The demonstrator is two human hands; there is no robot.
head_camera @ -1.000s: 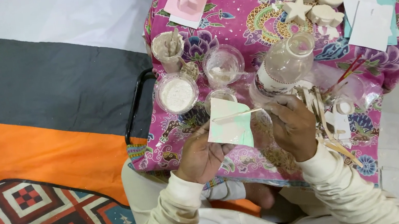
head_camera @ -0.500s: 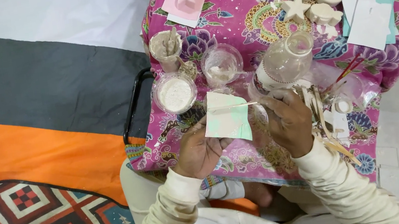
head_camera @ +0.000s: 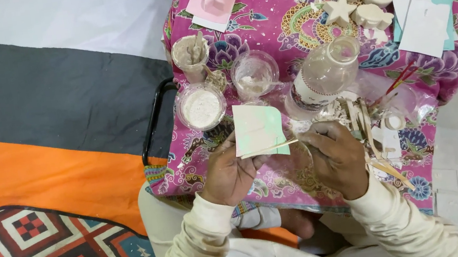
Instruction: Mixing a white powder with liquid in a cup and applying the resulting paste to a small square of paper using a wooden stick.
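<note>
Left hand (head_camera: 229, 172) pinches a card (head_camera: 258, 129), right hand (head_camera: 336, 155) pinches a stick (head_camera: 270, 148) across it; the bottle (head_camera: 322, 78) at one o'clock might get knocked over.

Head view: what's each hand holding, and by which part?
Left hand holds a pale green card by its lower left edge. Right hand pinches one end of a thin wooden stick lying across the card's lower edge.

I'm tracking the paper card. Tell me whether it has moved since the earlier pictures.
Barely, if at all. The pale green card in the left hand keeps its place just right of the white powder cup, below the clear cup.
</note>
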